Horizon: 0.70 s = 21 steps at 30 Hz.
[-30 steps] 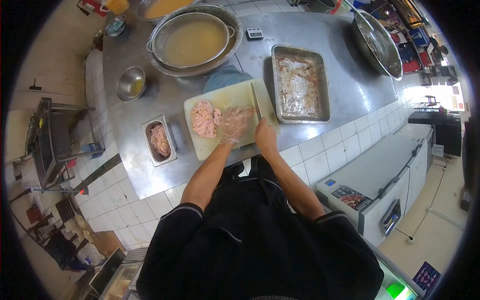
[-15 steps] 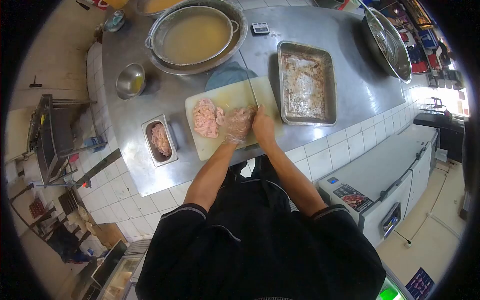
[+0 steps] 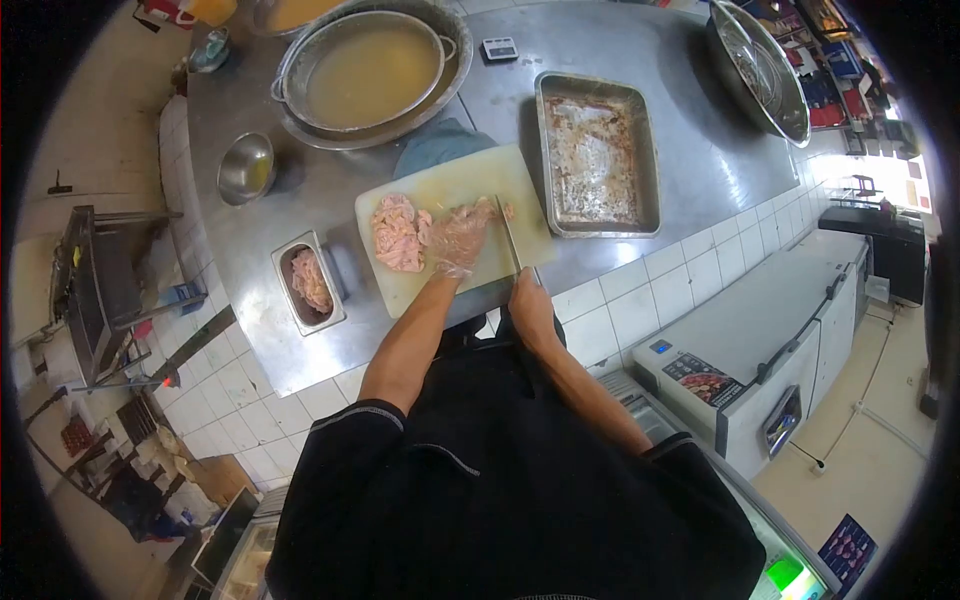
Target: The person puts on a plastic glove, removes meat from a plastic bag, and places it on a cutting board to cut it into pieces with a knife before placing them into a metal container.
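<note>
A knife (image 3: pixel 508 236) is gripped by its handle in my right hand (image 3: pixel 531 300), at the near edge of the white cutting board (image 3: pixel 400 292). Its blade points away from me across the board. My left hand (image 3: pixel 457 243), in a clear plastic glove, presses on pale raw meat (image 3: pixel 484 212) just left of the blade. The fingers hide most of that piece. A small scrap of meat (image 3: pixel 509 211) lies right of the blade. Farther left on the board sits a heap of pink raw meat (image 3: pixel 398 234).
Left of the board stands a steel container (image 3: pixel 335 300) holding meat, with a small metal bowl (image 3: pixel 246 170) behind it. A stained baking tray (image 3: pixel 650 190) lies to the right. Beyond are a pot of cloudy liquid (image 3: pixel 375 80), a blue cloth (image 3: pixel 440 145) and a small scale (image 3: pixel 500 48).
My right hand has drawn the knife back toward me, so the blade now lies over the board beside the meat. My left hand stays on the meat. The whole view has shifted slightly.
</note>
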{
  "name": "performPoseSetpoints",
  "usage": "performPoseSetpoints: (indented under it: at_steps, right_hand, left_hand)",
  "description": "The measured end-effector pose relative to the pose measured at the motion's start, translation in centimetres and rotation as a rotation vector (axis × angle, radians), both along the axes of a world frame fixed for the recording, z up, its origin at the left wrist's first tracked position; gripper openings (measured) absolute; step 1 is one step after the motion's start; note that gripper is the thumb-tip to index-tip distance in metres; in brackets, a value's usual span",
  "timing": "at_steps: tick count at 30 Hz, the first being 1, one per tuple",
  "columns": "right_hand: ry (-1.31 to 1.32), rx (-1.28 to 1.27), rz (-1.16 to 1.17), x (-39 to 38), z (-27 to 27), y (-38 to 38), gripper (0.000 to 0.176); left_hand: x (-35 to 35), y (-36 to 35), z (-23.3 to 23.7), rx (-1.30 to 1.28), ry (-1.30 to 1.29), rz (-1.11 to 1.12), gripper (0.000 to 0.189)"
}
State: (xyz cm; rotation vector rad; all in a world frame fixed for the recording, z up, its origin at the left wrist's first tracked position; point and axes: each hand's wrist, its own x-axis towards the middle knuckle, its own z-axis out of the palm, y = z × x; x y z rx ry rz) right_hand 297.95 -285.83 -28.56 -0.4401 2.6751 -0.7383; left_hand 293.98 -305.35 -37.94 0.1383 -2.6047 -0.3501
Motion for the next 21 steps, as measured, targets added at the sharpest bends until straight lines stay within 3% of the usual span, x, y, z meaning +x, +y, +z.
performPoseSetpoints:
  at_steps: [4,7,10,13,16,21]
  right_hand:
    - [0.027,-0.034,0.019,-2.8,0.0,-1.0,0.013]
    - [0.061,-0.069,-0.019,-4.7,0.6,-2.2,0.014]
    - [0.091,-0.110,-0.033,-5.1,1.4,-2.3,0.016]
    - [0.067,-0.151,-0.025,-5.0,1.8,-1.9,0.016]
    - [0.098,-0.181,-0.037,-4.4,2.3,-1.4,0.018]
    - [0.053,-0.200,-0.065,-3.4,3.3,-0.4,0.018]
  left_hand:
    - [1.1,1.0,5.0,-0.008,-0.120,-0.045,0.027]
    - [3.6,1.9,8.9,0.116,0.044,-0.085,0.030]
    - [5.1,1.3,7.3,0.473,0.055,-0.209,0.029]
    - [3.4,-0.2,6.8,0.364,-0.021,0.077,0.030]
    - [0.6,-1.7,11.3,0.199,-0.319,0.119,0.035]
    - [0.1,-2.1,10.8,0.253,-0.619,0.041,0.067]
